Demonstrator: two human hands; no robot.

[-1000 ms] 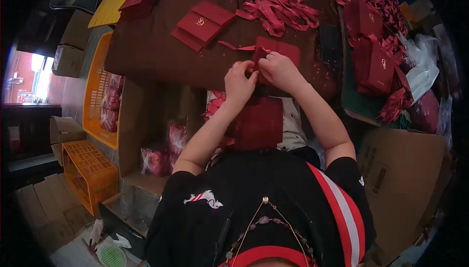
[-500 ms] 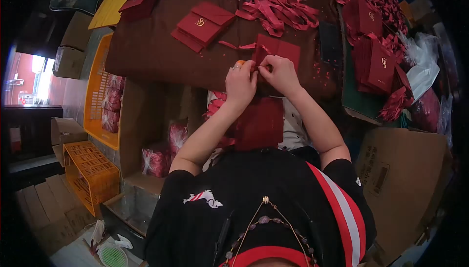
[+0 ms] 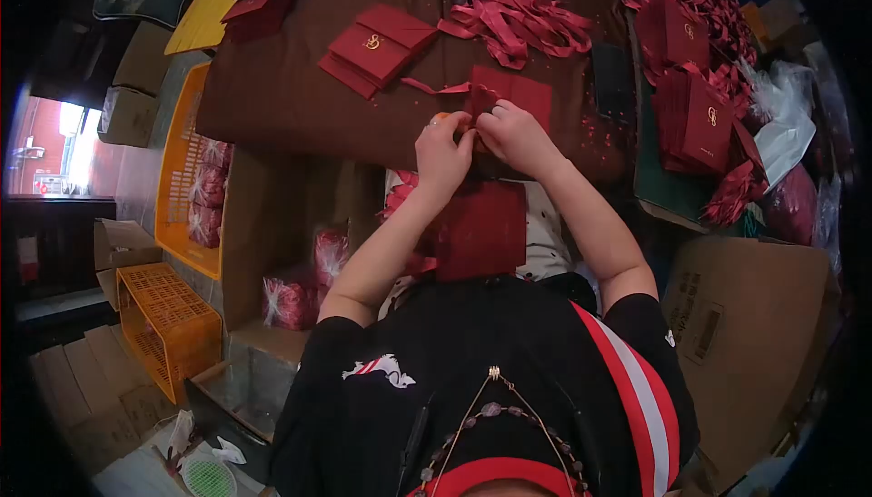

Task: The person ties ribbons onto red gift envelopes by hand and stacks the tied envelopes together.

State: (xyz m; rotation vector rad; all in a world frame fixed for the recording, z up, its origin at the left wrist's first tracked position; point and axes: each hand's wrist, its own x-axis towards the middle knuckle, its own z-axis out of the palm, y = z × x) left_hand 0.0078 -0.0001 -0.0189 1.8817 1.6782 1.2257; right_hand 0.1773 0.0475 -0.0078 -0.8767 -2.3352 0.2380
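Both hands meet at the table's near edge, over a dark red paper gift bag (image 3: 527, 95) lying flat. My left hand (image 3: 442, 154) is pinched closed at the bag's near side; what its fingertips grip is hidden. A small orange item (image 3: 440, 118) shows beside those fingers. My right hand (image 3: 515, 136) is closed, thumb and fingers pinching at a red ribbon (image 3: 483, 95) by the bag's left edge. A strip of ribbon (image 3: 427, 87) trails left over the brown cloth. On my lap lies another dark red bag (image 3: 486, 233).
Folded red bags (image 3: 377, 47) and a heap of red ribbons (image 3: 513, 20) lie on the brown-covered table (image 3: 282, 88). A dark flat object (image 3: 613, 79) is to the right. Stacked bags (image 3: 695, 124) stand on the green side table. Orange crates (image 3: 168, 315) and a cardboard box (image 3: 745, 342) flank me.
My right hand has turned slightly, its fingers curling down closer to the bag's edge. My left hand has shifted a little left and down. The bag has moved slightly left.
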